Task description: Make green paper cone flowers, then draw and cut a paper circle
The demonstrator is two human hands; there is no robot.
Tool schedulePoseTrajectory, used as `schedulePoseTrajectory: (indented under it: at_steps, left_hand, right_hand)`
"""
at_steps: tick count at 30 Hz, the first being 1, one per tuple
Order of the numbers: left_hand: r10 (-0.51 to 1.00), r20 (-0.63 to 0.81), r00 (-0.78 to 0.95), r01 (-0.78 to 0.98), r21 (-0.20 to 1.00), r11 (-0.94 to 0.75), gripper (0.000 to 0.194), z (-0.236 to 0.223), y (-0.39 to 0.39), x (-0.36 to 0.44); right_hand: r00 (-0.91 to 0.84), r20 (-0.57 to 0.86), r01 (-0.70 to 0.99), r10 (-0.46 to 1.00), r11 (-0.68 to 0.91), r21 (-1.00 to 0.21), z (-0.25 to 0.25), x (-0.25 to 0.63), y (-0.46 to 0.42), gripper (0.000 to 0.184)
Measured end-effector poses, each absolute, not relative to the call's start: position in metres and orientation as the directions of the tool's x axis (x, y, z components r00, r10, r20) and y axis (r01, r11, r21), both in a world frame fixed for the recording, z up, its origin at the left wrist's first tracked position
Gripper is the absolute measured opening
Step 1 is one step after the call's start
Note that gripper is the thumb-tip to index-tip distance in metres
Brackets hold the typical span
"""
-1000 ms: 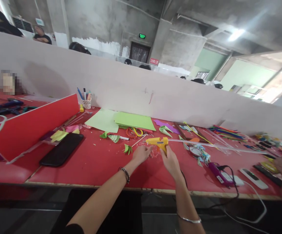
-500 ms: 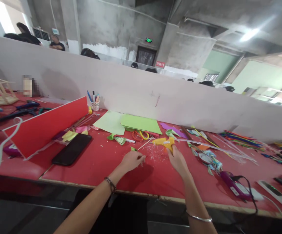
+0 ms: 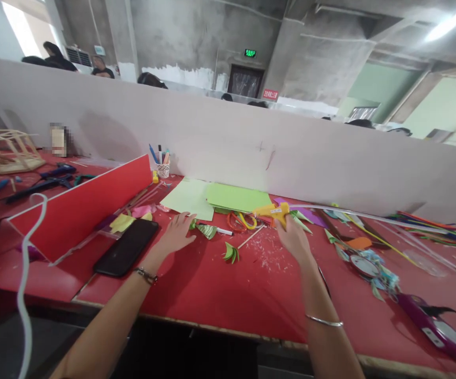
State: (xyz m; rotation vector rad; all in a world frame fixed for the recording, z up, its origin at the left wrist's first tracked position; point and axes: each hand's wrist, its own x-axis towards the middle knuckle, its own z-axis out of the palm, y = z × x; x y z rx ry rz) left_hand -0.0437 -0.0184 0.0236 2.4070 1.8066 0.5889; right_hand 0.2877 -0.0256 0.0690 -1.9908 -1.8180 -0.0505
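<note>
My right hand [image 3: 292, 235] grips a yellow hot glue gun [image 3: 273, 211], its nozzle pointing left; a long clear glue stick [image 3: 322, 209] sticks out of the back. My left hand [image 3: 177, 233] is spread palm down over the table, fingers apart, its fingertips close to a small piece of green paper. Just right of it lie a striped green paper piece [image 3: 207, 230] and a white pen [image 3: 224, 231]. Between my hands, a green paper leaf shape [image 3: 231, 253] lies at the end of a thin wooden stick [image 3: 251, 237].
Scissors with orange and yellow handles [image 3: 247, 221] lie before green paper sheets [image 3: 237, 196]. A black phone [image 3: 127, 247] and an upright red board [image 3: 89, 205] are on the left. Decorated bits [image 3: 365, 265] and a purple power strip [image 3: 428, 321] sit right. A white partition stands behind.
My left hand has moved left and forward and its fingers have spread. The leaf shape on the stick now shows fully. The glue gun has moved slightly forward. The view has shifted.
</note>
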Motion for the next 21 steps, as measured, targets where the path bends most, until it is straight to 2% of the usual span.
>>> schedulePoseTrajectory:
  at_steps: [3, 8, 10, 12, 18, 21]
  left_hand:
    - [0.915, 0.258, 0.310, 0.828, 0.399, -0.394, 0.048, 0.032, -0.038, -0.080]
    - [0.983, 0.150, 0.104, 0.821, 0.544, -0.170, 0.052, 0.021, -0.085, -0.188]
    - [0.995, 0.092, 0.033, 0.872, 0.484, -0.074, 0.059, 0.007, -0.100, -0.221]
    - [0.994, 0.093, -0.051, 0.918, 0.397, 0.010, 0.068, -0.006, -0.109, -0.238]
    - [0.985, 0.059, -0.165, 0.957, 0.251, 0.145, 0.074, -0.012, -0.108, -0.230]
    - [0.981, 0.041, -0.190, 0.958, 0.226, 0.176, 0.078, -0.010, -0.106, -0.226]
  right_hand:
    - [0.148, 0.301, 0.949, 0.942, -0.050, -0.310, 0.055, 0.283, -0.020, 0.033]
    - [0.131, 0.293, 0.939, 0.947, -0.024, -0.342, 0.041, 0.278, -0.019, 0.037]
    - [0.132, 0.297, 0.928, 0.946, -0.013, -0.372, 0.041, 0.276, -0.019, 0.038]
    - [0.150, 0.295, 0.920, 0.944, -0.024, -0.391, 0.042, 0.275, -0.019, 0.038]
    - [0.149, 0.320, 0.921, 0.936, -0.013, -0.390, 0.039, 0.274, -0.021, 0.040]
    - [0.159, 0.318, 0.923, 0.935, -0.027, -0.384, 0.036, 0.276, -0.022, 0.039]
